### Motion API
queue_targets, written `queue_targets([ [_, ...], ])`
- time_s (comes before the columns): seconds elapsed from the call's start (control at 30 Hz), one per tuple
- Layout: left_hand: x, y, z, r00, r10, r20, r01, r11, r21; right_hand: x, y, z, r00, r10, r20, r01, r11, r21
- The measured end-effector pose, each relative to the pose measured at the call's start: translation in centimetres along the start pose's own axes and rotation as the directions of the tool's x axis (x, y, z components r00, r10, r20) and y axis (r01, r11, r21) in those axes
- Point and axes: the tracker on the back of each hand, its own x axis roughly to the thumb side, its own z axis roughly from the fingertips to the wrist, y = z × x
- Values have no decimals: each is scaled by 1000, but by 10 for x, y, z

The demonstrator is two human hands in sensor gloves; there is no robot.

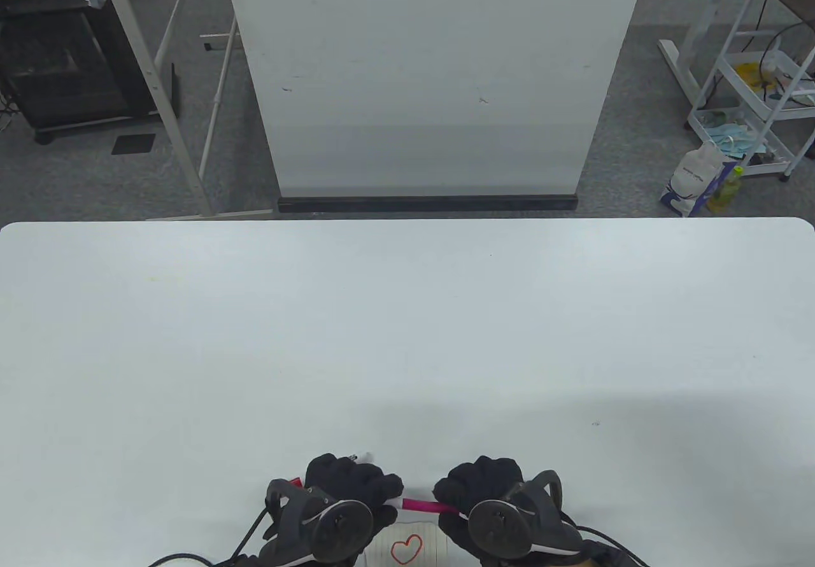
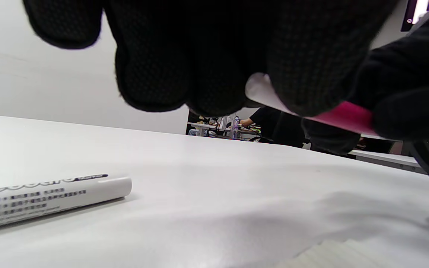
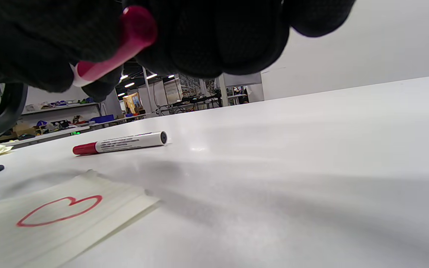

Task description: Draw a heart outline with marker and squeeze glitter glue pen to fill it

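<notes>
Both gloved hands hold a pink glitter glue pen (image 1: 420, 504) level above the table's front edge. My left hand (image 1: 356, 484) grips its white end (image 2: 263, 93); my right hand (image 1: 477, 484) grips the pink body (image 3: 125, 41). Below them lies a small sheet of paper (image 1: 407, 548) with a red heart outline (image 3: 60, 210) drawn on it. The red-capped white marker (image 3: 121, 143) lies flat on the table beyond the paper, mostly hidden under my left hand in the table view, its tip end (image 1: 363, 457) poking out.
The white table (image 1: 407, 325) stretches wide beyond the hands. A white board (image 1: 433, 77) stands behind its far edge. Glove cables (image 1: 191, 557) trail off at the front edge.
</notes>
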Motion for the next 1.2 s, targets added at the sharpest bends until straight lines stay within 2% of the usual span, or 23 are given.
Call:
queue_targets([
  [0.2, 1, -10, 9, 998, -14, 63, 15, 1000, -20, 1, 3, 0, 999, -49, 12, 49, 999, 8],
  [0.3, -1, -9, 9, 998, -16, 60, 19, 999, -45, 2, 4, 0, 998, -61, 11, 61, 998, 4],
  [0.5, -8, -11, 10, 992, 127, 27, -123, 987, -106, 1, 2, 1, 999, -37, 14, 37, 999, -35],
  [0.67, -14, -16, 10, 968, 249, 31, -242, 959, -147, 1, 1, 2, 987, -161, -6, 160, 985, -60],
  [0.77, -10, -17, 11, 954, 294, 50, -284, 947, -150, 9, 1, 1, 985, -166, 37, 169, 983, -73],
  [0.83, -11, -16, 12, 962, 267, 56, -258, 957, -130, 12, 1, 1, 988, -145, 60, 150, 986, -76],
  [1.0, -21, -11, 15, 939, 342, 40, -341, 939, -28, 11, 6, -2, 983, -179, 46, 182, 981, -61],
  [1.07, -20, -7, 16, 952, 303, 52, -304, 953, 16, 10, 8, -3, 980, -192, 50, 195, 979, -59],
  [1.2, -13, -7, 17, 972, 228, 57, -227, 974, -22, 11, 11, -3, 976, -210, 56, 212, 976, -48],
])
